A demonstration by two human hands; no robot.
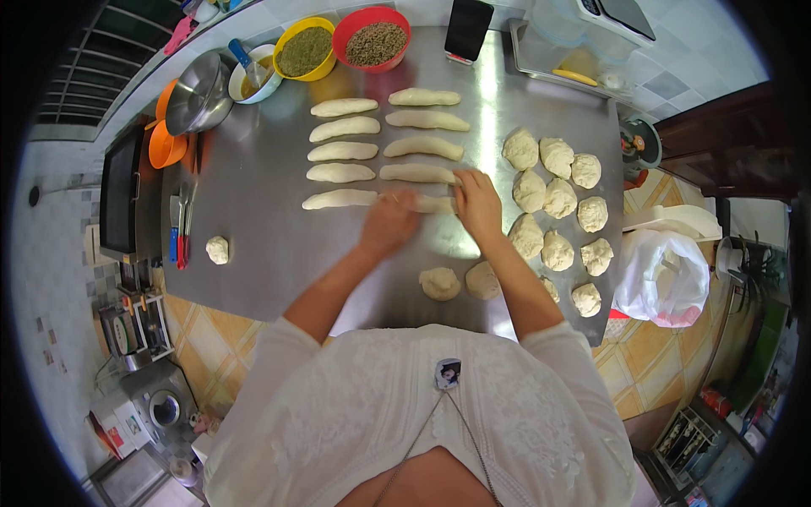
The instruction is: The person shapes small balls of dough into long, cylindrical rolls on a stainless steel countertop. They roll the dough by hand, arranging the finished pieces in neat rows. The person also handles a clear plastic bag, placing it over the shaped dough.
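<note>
A pale dough roll (437, 204) lies on the steel table at the near end of the right-hand column. At its left end is my left hand (392, 223), its fingers smeared by motion. The fingers of my right hand (479, 205) are closed around the roll's right end. Several similar rolls lie in two columns, including one directly beyond my hands (418, 173) and one left of them (340, 199). Two round dough pieces, a left one (440, 284) and a right one (483, 280), sit nearer my body, the latter partly hidden by my right forearm.
Several rough dough balls (559, 199) stand on the right, and one small ball (217, 250) on the left. A red bowl (372, 39), a yellow bowl (305, 49), a steel bowl (199, 95) and a phone (468, 30) line the back. Knives (181, 228) lie left.
</note>
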